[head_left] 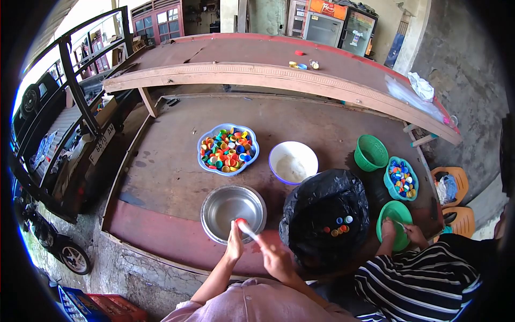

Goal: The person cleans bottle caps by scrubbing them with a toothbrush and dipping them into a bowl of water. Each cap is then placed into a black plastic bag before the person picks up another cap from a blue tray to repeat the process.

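Note:
Over the near rim of the steel bowl (pixel 211 228), my left hand (pixel 234 242) is closed on a small red bottle cap (pixel 241 220). My right hand (pixel 277 263) grips a slim white tool (pixel 248 231), smeared by motion, whose tip meets the cap; its exact kind is hard to make out. A blue scalloped basket (pixel 201 163) heaped with colourful bottle caps stands beyond the steel bowl. To its right is a white bowl (pixel 292 163) with a blue rim. Several caps lie on a black plastic bag (pixel 300 214) to the right of my hands.
At my right, a co-worker in a striped shirt (pixel 413 276) works over a green bowl (pixel 399 208). Beyond stand a green basket (pixel 370 153) and a light-blue basket (pixel 389 188) of caps. A raised wooden shelf (pixel 241 70) spans the table's far side, with a few caps on it.

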The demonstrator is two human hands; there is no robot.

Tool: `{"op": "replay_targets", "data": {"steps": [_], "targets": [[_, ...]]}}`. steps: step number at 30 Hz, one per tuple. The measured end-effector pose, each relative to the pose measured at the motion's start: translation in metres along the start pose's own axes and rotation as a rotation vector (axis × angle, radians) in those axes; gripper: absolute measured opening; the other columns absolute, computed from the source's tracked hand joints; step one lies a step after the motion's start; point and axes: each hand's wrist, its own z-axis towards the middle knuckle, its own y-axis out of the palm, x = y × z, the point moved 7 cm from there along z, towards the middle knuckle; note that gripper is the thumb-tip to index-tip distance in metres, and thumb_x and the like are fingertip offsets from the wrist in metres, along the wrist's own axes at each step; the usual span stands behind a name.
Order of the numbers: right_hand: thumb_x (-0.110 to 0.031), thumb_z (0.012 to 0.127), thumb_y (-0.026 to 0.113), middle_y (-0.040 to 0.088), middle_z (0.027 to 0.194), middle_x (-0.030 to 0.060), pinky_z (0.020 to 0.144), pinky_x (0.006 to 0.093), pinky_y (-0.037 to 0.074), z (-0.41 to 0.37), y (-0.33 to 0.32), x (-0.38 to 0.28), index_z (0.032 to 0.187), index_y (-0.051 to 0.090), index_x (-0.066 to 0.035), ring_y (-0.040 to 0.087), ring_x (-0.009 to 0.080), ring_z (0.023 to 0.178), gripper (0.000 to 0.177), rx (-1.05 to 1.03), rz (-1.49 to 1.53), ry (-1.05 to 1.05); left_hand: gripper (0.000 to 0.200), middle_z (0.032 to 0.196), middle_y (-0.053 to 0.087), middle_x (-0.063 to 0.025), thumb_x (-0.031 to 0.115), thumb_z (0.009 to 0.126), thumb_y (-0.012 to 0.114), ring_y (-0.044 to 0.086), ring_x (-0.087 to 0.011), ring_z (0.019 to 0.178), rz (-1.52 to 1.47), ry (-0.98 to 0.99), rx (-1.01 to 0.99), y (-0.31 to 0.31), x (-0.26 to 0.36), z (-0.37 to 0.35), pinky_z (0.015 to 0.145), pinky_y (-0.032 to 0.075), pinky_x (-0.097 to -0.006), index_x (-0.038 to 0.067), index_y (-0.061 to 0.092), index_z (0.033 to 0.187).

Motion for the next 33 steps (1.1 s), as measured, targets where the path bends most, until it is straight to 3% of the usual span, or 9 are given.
{"op": "replay_targets", "data": {"steps": [5, 8, 12, 15, 20, 24, 27, 30, 33], "targets": [[0.001, 0.079, 0.052, 0.060, 0.077, 0.0184, 0.061, 0.0356, 0.047, 0.010, -0.026, 0.030, 0.126, 0.049, -0.011, 0.058, 0.0286, 0.065, 0.049, 0.478, 0.244, 0.122, 0.051, 0.090, 0.050, -0.0053, 0.042, 0.098, 0.017, 0.045, -0.0147, 0.089, -0.050, 0.037, -0.073, -0.005, -0.008, 0.001, 0.089, 0.033, -0.0298, 0.003, 0.050, 0.094], [0.001, 0.078, 0.052, 0.058, 0.076, 0.0195, 0.060, 0.0358, 0.047, 0.002, -0.008, -0.009, 0.125, 0.049, -0.006, 0.057, 0.0321, 0.062, 0.048, -0.059, -0.061, -0.013, 0.051, 0.092, 0.050, -0.0052, 0.042, 0.097, 0.018, 0.045, -0.0146, 0.091, -0.114, -0.028, -0.016, -0.003, 0.001, 0.001, 0.089, 0.033, -0.0299, 0.002, 0.050, 0.095], [0.003, 0.080, 0.051, 0.060, 0.085, 0.0223, 0.063, 0.0356, 0.048, 0.015, -0.025, 0.035, 0.122, 0.050, -0.002, 0.060, 0.0348, 0.072, 0.043, 0.384, 0.234, 0.192, 0.053, 0.093, 0.053, -0.0051, 0.042, 0.098, 0.018, 0.047, -0.0134, 0.088, -0.148, 0.039, -0.167, -0.002, 0.001, 0.003, 0.088, 0.034, -0.0296, 0.002, 0.052, 0.098], [-0.001, 0.080, 0.052, 0.059, 0.076, 0.0163, 0.056, 0.0373, 0.047, 0.005, -0.012, -0.004, 0.126, 0.048, -0.010, 0.058, 0.0310, 0.061, 0.047, 0.139, 0.011, -0.036, 0.054, 0.091, 0.052, -0.0043, 0.044, 0.097, 0.017, 0.046, -0.0122, 0.086, -0.016, -0.275, 0.127, 0.004, 0.018, -0.011, 0.085, 0.035, -0.0284, 0.002, 0.052, 0.095], [0.000, 0.078, 0.052, 0.059, 0.074, 0.0143, 0.052, 0.0396, 0.046, 0.020, -0.025, 0.010, 0.129, 0.046, -0.019, 0.058, 0.0294, 0.059, 0.055, 0.403, 0.170, 0.017, 0.055, 0.094, 0.053, -0.0026, 0.044, 0.097, 0.018, 0.047, -0.0117, 0.090, 0.064, -0.249, -0.047, 0.007, 0.003, -0.009, 0.084, 0.036, -0.0255, 0.001, 0.053, 0.102], [0.002, 0.081, 0.050, 0.058, 0.072, 0.0160, 0.051, 0.0381, 0.045, 0.015, 0.001, 0.000, 0.123, 0.052, -0.009, 0.057, 0.0314, 0.058, 0.043, 0.065, -0.062, -0.048, 0.061, 0.107, 0.050, -0.0091, 0.056, 0.092, 0.017, 0.045, -0.0198, 0.104, -0.030, -0.349, 0.030, -0.008, -0.011, -0.009, 0.087, 0.037, -0.0360, 0.007, 0.050, 0.111], [-0.007, 0.076, 0.058, 0.049, 0.060, 0.0092, 0.048, 0.0373, 0.044, 0.021, -0.013, 0.031, 0.128, 0.048, -0.024, 0.054, 0.0265, 0.053, 0.055, 0.399, 0.053, 0.068, 0.061, 0.100, 0.056, -0.0078, 0.049, 0.095, 0.017, 0.049, -0.0167, 0.099, -0.082, -0.166, -0.312, -0.006, -0.018, 0.001, 0.087, 0.038, -0.0309, 0.003, 0.052, 0.111], [-0.008, 0.080, 0.056, 0.051, 0.062, 0.0092, 0.049, 0.0370, 0.045, 0.013, -0.007, 0.001, 0.126, 0.050, -0.020, 0.054, 0.0270, 0.053, 0.048, 0.197, -0.081, -0.179, 0.062, 0.098, 0.057, -0.0087, 0.053, 0.093, 0.019, 0.051, -0.0174, 0.098, -0.064, -0.536, 0.110, -0.003, 0.008, -0.014, 0.081, 0.042, -0.0317, 0.004, 0.055, 0.104], [-0.008, 0.081, 0.055, 0.055, 0.066, 0.0101, 0.051, 0.0384, 0.045, 0.015, 0.003, 0.033, 0.125, 0.051, -0.018, 0.055, 0.0291, 0.055, 0.045, 0.148, -0.097, -0.008, 0.062, 0.093, 0.057, -0.0084, 0.055, 0.092, 0.020, 0.052, -0.0168, 0.092, 0.072, -0.412, -0.055, -0.025, -0.019, -0.005, 0.076, 0.044, -0.0311, 0.005, 0.055, 0.102]]}}
